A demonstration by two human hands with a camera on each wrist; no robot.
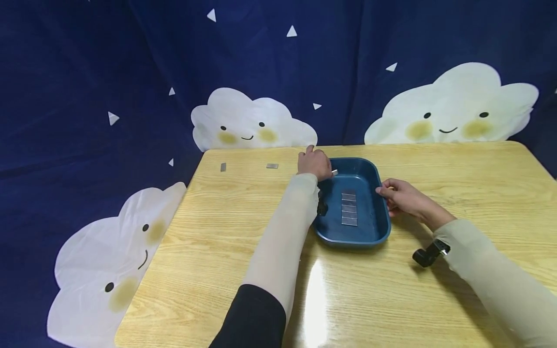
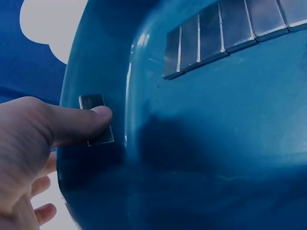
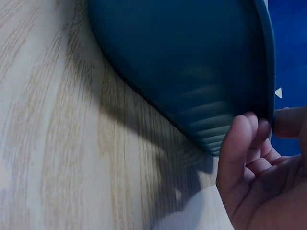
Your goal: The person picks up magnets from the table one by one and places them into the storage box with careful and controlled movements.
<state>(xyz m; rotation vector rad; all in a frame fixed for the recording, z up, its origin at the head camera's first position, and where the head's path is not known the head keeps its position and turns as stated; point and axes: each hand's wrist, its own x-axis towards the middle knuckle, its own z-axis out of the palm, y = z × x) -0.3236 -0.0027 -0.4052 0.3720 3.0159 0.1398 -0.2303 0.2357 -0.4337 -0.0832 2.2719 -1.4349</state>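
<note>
A deep blue plastic tray (image 1: pixel 330 237) rests on the wooden table, with a row of several small silver metal blocks (image 1: pixel 349 209) lying side by side on its floor. At the tray's far left corner is my left hand (image 1: pixel 314 163). Its thumb presses a single metal block (image 2: pixel 99 136) against the inner wall, while the other fingers are outside the tray. My right hand (image 1: pixel 402 197) grips the tray's right rim between thumb and fingers; in the right wrist view the fingers (image 3: pixel 235 148) curl at the outer wall.
Two more metal blocks, one upright to the view (image 1: pixel 223 167) and one crosswise (image 1: pixel 272 166), lie on the table's far left part. Behind the table (image 1: pixel 217 232) hangs a dark blue curtain (image 1: pixel 348 48) with white clouds.
</note>
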